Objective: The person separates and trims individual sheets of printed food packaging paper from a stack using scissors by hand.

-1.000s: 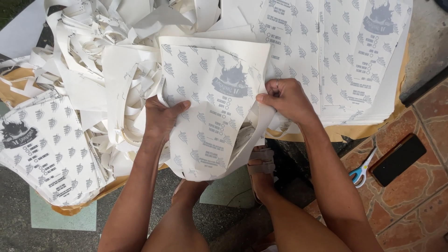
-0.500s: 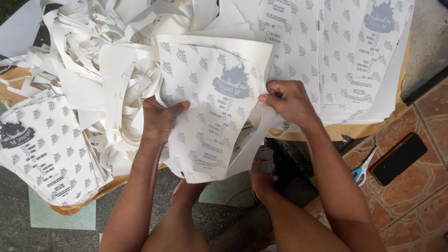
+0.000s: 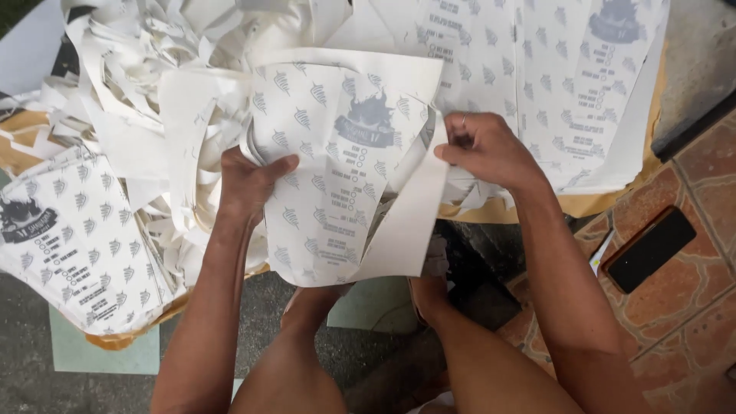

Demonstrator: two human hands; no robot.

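Observation:
I hold up a white printed paper sheet [image 3: 337,176], die-cut with a grey pattern and a dark emblem near its top. My left hand [image 3: 249,184] grips its left edge, thumb over the printed face. My right hand [image 3: 487,149], a ring on one finger, pinches the white waste border strip [image 3: 406,230] at the sheet's right edge. The strip has come away from the printed part and hangs down in a loop. My knees and feet show below the sheet.
A heap of white paper offcut strips [image 3: 146,84] lies at the upper left. A stack of matching printed sheets [image 3: 69,238] sits lower left, another stack [image 3: 552,84] upper right on brown cardboard. A black phone [image 3: 650,248] lies on the tiled floor at right.
The sheet has been lifted and turned a little. My right hand has pulled the border strip further off the right edge, so the loop hangs wider.

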